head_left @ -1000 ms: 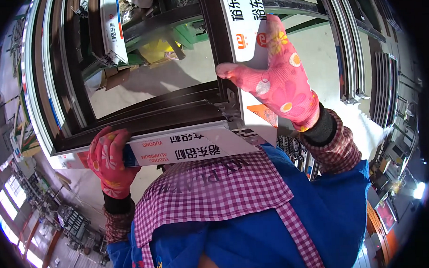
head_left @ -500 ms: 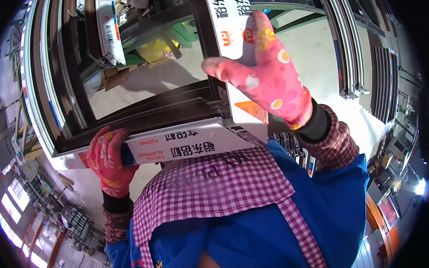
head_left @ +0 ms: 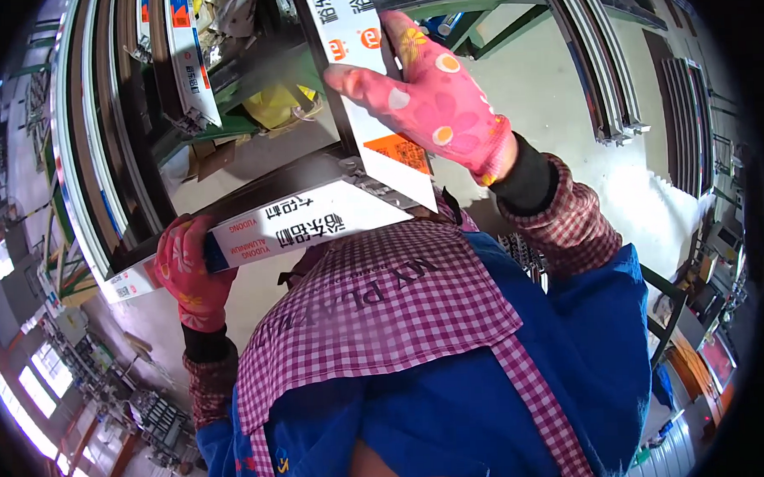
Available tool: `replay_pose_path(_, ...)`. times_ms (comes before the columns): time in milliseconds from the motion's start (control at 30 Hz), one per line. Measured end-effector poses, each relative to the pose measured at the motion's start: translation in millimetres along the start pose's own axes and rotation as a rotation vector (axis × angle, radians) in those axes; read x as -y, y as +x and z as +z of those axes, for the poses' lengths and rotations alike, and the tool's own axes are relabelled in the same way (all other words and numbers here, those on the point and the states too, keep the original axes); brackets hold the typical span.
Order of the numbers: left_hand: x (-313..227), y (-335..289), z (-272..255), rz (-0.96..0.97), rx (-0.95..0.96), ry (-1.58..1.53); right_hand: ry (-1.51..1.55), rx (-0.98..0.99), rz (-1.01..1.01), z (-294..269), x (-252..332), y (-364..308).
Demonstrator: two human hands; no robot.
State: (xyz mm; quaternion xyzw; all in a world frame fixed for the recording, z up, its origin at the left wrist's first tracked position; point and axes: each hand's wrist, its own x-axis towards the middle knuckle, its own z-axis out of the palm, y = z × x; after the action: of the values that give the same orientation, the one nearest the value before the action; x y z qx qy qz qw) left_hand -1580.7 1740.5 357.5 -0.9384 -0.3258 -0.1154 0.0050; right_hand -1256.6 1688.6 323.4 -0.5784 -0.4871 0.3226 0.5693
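An aluminium window frame with dark inner faces and white printed film lies before me. Its near rail (head_left: 314,224) runs crosswise at my apron, and its right rail (head_left: 378,125) leads away from me. At their corner the slanted ends stand slightly apart, with metal showing in the gap. My left hand (head_left: 189,266), in a pink flowered glove, is closed around the near rail towards its left end. Similarly gloved, my right hand (head_left: 436,106) grips the right rail, thumb across its top and fingers along its outer side; the fingertips are partly hidden.
Long profiles (head_left: 100,130) run along the frame's left side. Beyond the frame are a green metal stand (head_left: 509,32) and a yellow bag (head_left: 280,103). More profiles (head_left: 595,63) lie at the far right, with a dark ribbed stack (head_left: 689,127) beyond them.
My right hand and the right rail have shifted left. The gap at the near right corner looks wider. My left hand keeps its grip on the near rail.
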Motion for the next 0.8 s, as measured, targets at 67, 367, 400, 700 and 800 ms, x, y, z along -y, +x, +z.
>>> replay_pose_path(67, 3, -2, 2, 0.018, -0.017, 0.015, -0.162, 0.073, 0.148, -19, 18, -15)
replay_pose_path(367, 6, -5, 3, 0.098, -0.086, 0.04, 0.878, 0.167, 0.6, -33, 26, -94)
replay_pose_path(400, 6, -4, 3, 0.091, -0.071, 0.043, 0.889, 0.166, 0.586, -32, 27, -93)
replay_pose_path(700, 7, -4, 2, 0.137, -0.084, 0.049, 0.771, 0.142, 0.505, -32, 21, -97)
replay_pose_path(800, 5, -5, 1, 0.12, -0.061, 0.067, 0.834, 0.135, 0.497, -29, 13, -96)
